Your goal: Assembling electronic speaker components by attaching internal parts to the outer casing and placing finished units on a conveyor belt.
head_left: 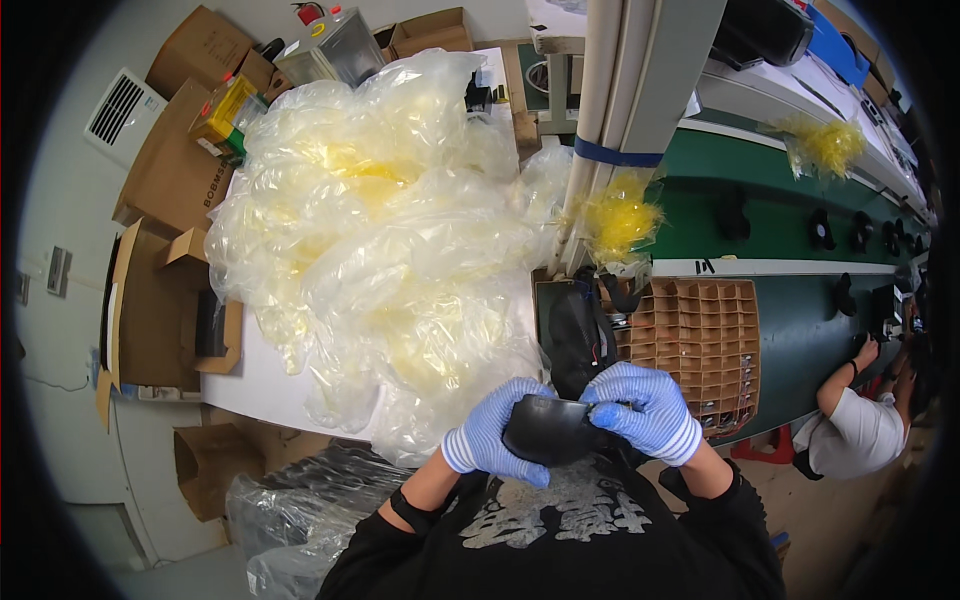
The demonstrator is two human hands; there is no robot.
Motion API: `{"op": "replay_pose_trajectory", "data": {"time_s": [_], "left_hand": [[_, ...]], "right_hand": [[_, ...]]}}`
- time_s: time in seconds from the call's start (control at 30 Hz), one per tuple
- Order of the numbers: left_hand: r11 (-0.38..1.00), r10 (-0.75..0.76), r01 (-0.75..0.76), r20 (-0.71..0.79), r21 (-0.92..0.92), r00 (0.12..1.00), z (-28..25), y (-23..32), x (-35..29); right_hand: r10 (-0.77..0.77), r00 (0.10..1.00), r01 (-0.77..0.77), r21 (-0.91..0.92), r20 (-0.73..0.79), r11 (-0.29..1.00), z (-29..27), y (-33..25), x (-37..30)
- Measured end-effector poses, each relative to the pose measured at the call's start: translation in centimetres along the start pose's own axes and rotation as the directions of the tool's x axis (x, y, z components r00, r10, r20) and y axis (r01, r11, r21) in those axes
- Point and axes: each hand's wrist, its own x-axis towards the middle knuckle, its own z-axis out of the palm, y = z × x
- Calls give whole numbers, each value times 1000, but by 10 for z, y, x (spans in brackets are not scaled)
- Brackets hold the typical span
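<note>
In front of my chest is a glossy black curved plastic piece [548, 430], like a shallow shell. My left hand [492, 432], in a blue-and-white striped glove, grips its left side with the fingers curled round it. My right hand [648, 412], gloved the same way, pinches the piece at its upper right edge; the fingertips there are partly hidden. Just beyond my hands lies a black bag-like bundle [578, 345]. Beside it, nearer my right hand, stands a cardboard tray with many small compartments [690, 330], some holding small parts.
Crumpled clear plastic bags [400, 230] cover most of the white table on the left. Cardboard boxes [160, 300] stand beyond it. A post [625, 90] with a yellow bundle [622, 215] rises ahead. Right, black parts sit on a green belt [690, 220]; a co-worker [855, 425] sits there.
</note>
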Motion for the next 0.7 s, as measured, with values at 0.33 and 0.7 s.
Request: {"op": "replay_pose_trajectory", "data": {"time_s": [0.33,0.7], "left_hand": [[977,4,-3,-5,213,1000,-6,7,3],[907,21,28,-110,421,994,-2,11,15]], "right_hand": [[-117,988,109,-87,-101,990,3,0,2],[-601,799,441,-668,-12,599,2,1,15]]}}
